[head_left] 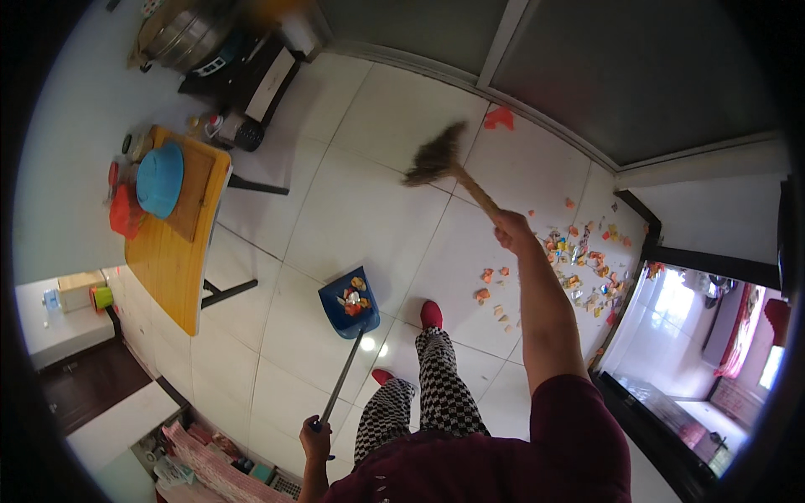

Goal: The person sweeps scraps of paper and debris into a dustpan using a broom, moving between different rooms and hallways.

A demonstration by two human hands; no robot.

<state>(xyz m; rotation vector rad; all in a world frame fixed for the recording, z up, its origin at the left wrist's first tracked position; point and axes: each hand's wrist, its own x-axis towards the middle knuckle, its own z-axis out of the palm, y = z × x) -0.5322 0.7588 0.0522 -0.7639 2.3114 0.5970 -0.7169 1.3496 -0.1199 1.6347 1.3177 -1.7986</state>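
My right hand (513,232) is closed round the handle of a straw broom (438,157). Its bristle head, a little blurred, points up and left over the pale floor tiles. Low on the left, my left hand (316,438) grips the long dark handle of a blue dustpan (338,314). The pan rests on the floor ahead of my red shoes, with some orange peel-like bits and a shiny wrapper (353,299) in it. Right of the broom, many orange and shiny scraps (579,260) lie scattered. A larger red-orange piece (499,118) lies beyond them, near the sliding door.
A yellow folding table (163,277) stands at the left with a blue basin (160,178) on it. Behind it are a dark bottle (239,132) and a steel pot (180,42). A framed glass door (646,75) closes the far side; a mirror (688,335) leans at the right.
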